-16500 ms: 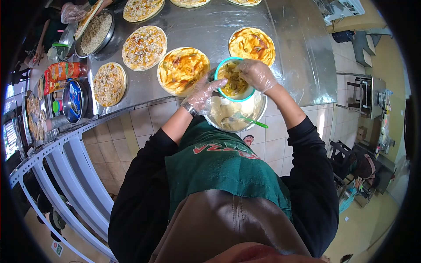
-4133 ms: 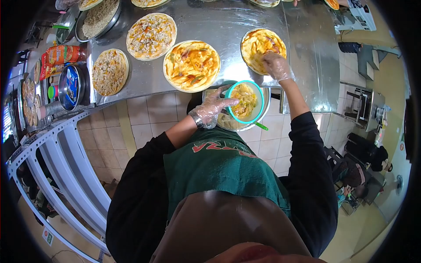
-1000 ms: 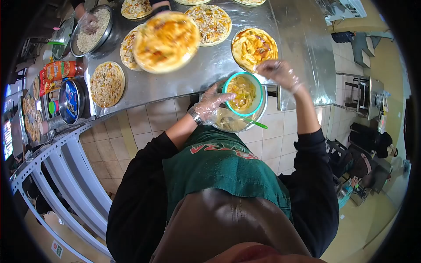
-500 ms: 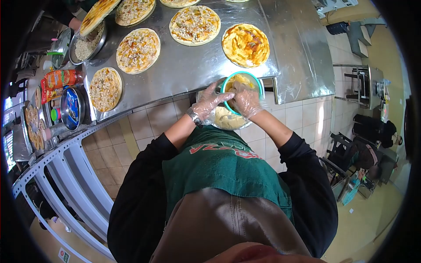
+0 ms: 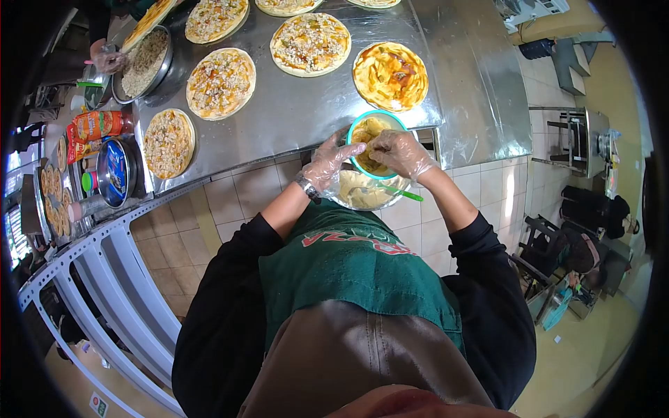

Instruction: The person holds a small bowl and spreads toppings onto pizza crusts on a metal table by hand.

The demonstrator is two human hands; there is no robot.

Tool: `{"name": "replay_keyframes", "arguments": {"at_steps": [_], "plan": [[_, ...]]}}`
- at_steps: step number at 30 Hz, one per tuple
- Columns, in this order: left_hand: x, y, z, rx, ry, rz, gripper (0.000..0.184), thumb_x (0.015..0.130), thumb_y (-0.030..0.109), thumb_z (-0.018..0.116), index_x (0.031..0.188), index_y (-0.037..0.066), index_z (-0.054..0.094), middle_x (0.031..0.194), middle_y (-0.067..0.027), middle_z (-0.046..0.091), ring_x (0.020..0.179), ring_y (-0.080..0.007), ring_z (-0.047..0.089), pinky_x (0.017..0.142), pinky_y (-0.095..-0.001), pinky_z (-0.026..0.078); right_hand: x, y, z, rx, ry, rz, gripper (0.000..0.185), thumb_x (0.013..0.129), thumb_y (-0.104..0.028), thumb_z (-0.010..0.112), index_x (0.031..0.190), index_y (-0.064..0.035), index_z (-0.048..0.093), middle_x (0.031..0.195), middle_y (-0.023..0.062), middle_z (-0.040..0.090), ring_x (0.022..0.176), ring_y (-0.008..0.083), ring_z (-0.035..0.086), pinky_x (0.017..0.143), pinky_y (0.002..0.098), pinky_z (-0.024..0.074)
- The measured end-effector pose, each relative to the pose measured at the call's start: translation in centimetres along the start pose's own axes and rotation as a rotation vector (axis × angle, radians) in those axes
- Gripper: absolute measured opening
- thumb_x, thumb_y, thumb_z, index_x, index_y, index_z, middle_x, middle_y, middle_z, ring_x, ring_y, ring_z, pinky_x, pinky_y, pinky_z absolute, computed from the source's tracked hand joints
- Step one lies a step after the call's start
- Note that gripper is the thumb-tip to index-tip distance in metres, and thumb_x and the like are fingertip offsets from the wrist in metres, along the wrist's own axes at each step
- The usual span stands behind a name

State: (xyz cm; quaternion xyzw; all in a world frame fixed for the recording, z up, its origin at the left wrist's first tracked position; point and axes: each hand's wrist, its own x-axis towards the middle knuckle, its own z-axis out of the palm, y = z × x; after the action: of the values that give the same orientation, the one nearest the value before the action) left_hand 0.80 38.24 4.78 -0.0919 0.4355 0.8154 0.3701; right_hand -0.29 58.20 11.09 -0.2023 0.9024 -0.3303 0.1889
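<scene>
My left hand, in a clear plastic glove, grips the left side of a teal-rimmed tub, thumb over the rim. Inside the tub is a yellowish filling. My right hand, also gloved, reaches over the tub with its fingers drawn together at the filling; what they hold is hidden. Below the tub, a larger bowl holds a pale creamy mix, with a green handle sticking out on its right. Just beyond the tub lies a round base spread with yellow and brown sauce.
Several topped pizzas lie across the metal table. At the far left, a co-worker's gloved hand is beside a metal bowl of crumbly topping, under a tilted pizza. A white metal rack stands at lower left.
My right hand has shifted right and the tub slightly left and up, showing more filling. The green handle has come into sight. The co-worker's hand has moved left and the tilted pizza up.
</scene>
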Motion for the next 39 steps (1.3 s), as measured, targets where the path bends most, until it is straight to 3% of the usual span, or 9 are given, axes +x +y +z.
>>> {"name": "replay_keyframes", "arguments": {"at_steps": [3,6,10,14,25,31,35,37,39], "plan": [[0.4,0.4,0.1,-0.052,0.048,-0.017,0.076,0.080,0.022,0.076,0.140,0.003,0.034,0.128,-0.0113,0.052,0.117,-0.0225,0.053,0.094,-0.0394,0.048,0.5,0.6,-1.8,0.414,0.043,0.288,0.017,0.077,-0.010,0.073,0.093,-0.0021,0.070,0.090,0.0110,0.069,0.083,0.0194,0.067,0.078,0.0313,0.0521],[0.4,1.7,0.3,-0.111,0.094,-0.064,0.077,0.078,0.018,0.078,0.140,0.003,0.034,0.127,-0.0109,0.053,0.118,-0.0215,0.051,0.095,-0.0383,0.048,1.9,4.2,-4.2,0.491,0.241,0.297,0.017,0.077,-0.007,0.074,0.092,-0.0017,0.072,0.090,0.0074,0.071,0.082,0.0140,0.066,0.076,0.0274,0.0526],[0.4,2.3,-0.4,-0.125,0.122,-0.061,0.076,0.078,0.017,0.077,0.140,0.004,0.034,0.125,-0.0109,0.054,0.116,-0.0221,0.053,0.088,-0.0395,0.054,4.4,11.9,-5.5,0.190,0.333,0.404,0.017,0.077,-0.009,0.070,0.093,-0.0028,0.072,0.093,0.0108,0.070,0.083,0.0190,0.067,0.077,0.0308,0.0528],[0.4,2.1,-1.5,-0.108,0.158,-0.046,0.076,0.078,0.018,0.077,0.139,0.005,0.035,0.124,-0.0109,0.054,0.114,-0.0217,0.055,0.083,-0.0385,0.056,5.7,18.5,-3.3,-0.234,0.319,0.289,0.017,0.076,-0.008,0.066,0.091,-0.0040,0.071,0.092,0.0152,0.068,0.084,0.0284,0.067,0.078,0.0354,0.0525],[-0.3,1.4,-2.3,-0.126,0.185,-0.046,0.076,0.078,0.018,0.077,0.140,0.006,0.035,0.124,-0.0095,0.055,0.111,-0.0208,0.057,0.079,-0.0359,0.056,5.6,16.7,-3.4,-0.148,0.279,0.395,0.016,0.073,-0.010,0.067,0.088,-0.0054,0.066,0.090,0.0176,0.066,0.083,0.0337,0.065,0.076,0.0393,0.0516],[-0.6,2.0,-1.4,-0.056,0.220,-0.029,0.073,0.078,0.016,0.077,0.139,0.005,0.037,0.124,-0.0095,0.055,0.111,-0.0195,0.056,0.083,-0.0346,0.055,4.9,12.5,-5.4,0.162,0.428,0.294,0.010,0.077,-0.006,0.067,0.087,-0.0048,0.067,0.087,0.0110,0.068,0.076,0.0212,0.066,0.073,0.0314,0.0528],[0.0,1.3,-1.5,-0.076,0.168,0.026,0.072,0.078,0.014,0.076,0.138,0.003,0.038,0.125,-0.0092,0.055,0.112,-0.0187,0.055,0.093,-0.0337,0.049,3.4,3.6,-4.8,0.191,0.141,0.015,0.009,0.078,-0.005,0.066,0.087,-0.0051,0.069,0.086,0.0083,0.068,0.076,0.0206,0.066,0.069,0.0316,0.0531],[0.0,1.2,-1.2,-0.063,0.148,0.042,0.072,0.079,0.013,0.076,0.138,0.003,0.038,0.126,-0.0091,0.055,0.113,-0.0186,0.055,0.097,-0.0336,0.047,2.7,2.3,-2.7,-0.141,0.106,-0.265,0.008,0.076,-0.008,0.064,0.082,-0.0056,0.067,0.082,0.0088,0.066,0.077,0.0230,0.065,0.066,0.0350,0.0530],[-0.1,1.1,-0.7,-0.040,0.143,0.040,0.070,0.079,0.013,0.076,0.138,0.003,0.039,0.125,-0.0091,0.055,0.113,-0.0187,0.054,0.097,-0.0343,0.046,1.9,2.0,1.2,-0.541,0.089,-0.208,0.006,0.073,-0.011,0.060,0.076,-0.0072,0.064,0.079,0.0090,0.063,0.077,0.0257,0.064,0.066,0.0383,0.0522]]}}
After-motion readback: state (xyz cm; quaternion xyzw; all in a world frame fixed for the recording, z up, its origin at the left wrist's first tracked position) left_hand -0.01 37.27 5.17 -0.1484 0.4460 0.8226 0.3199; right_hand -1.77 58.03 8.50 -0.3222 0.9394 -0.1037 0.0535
